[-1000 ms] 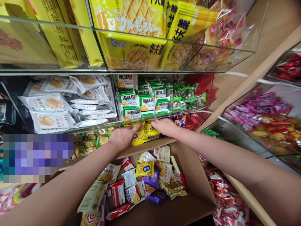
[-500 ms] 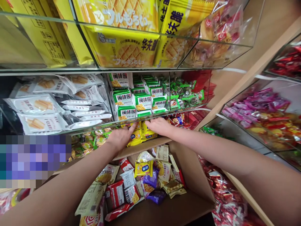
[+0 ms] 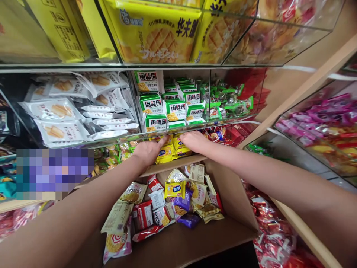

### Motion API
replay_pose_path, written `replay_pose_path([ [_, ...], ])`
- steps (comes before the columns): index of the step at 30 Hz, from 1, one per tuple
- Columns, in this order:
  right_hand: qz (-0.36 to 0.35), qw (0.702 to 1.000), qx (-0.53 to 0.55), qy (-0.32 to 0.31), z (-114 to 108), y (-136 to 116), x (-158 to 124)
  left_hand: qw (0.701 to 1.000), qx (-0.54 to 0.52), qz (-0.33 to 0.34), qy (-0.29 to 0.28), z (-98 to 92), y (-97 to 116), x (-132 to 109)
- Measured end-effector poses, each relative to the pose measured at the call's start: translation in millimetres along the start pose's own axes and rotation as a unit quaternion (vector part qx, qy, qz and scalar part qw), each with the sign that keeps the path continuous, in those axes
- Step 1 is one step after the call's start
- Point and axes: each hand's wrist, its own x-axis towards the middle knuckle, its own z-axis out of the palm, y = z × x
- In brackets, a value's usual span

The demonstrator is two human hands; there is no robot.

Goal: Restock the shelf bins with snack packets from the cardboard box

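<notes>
Both my arms reach forward under a glass shelf. My left hand [image 3: 149,150] and my right hand [image 3: 195,140] rest on a stack of small yellow snack packets [image 3: 173,149] in the lower bin, one on each side of it. The fingers lie over the packets; part of the stack is hidden beneath them. Below my arms sits an open cardboard box [image 3: 231,201] with several mixed snack packets [image 3: 167,204] in red, purple, yellow and cream wrappers.
Above the hands, glass bins hold green-and-white packets [image 3: 170,108], white biscuit packets [image 3: 69,111] and green candies [image 3: 228,100]. Large yellow cracker bags [image 3: 158,33] fill the top shelf. Pink and red candies [image 3: 320,123] lie in bins at right, past a wooden divider [image 3: 304,89].
The hands stay on the yellow packets. The view has tilted slightly, so the shelves and box sit a little higher in the picture.
</notes>
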Motion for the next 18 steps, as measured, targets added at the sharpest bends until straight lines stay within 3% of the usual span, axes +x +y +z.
replay_pose_path([
  [9,-0.018,0.998,-0.043,-0.030,-9,6,-20,0.999,0.022,0.044,0.015,-2.8,-3,-9],
  [18,-0.051,0.992,-0.112,-0.020,0,4,-2,1.000,0.004,0.030,0.007,7.2,-10,1],
])
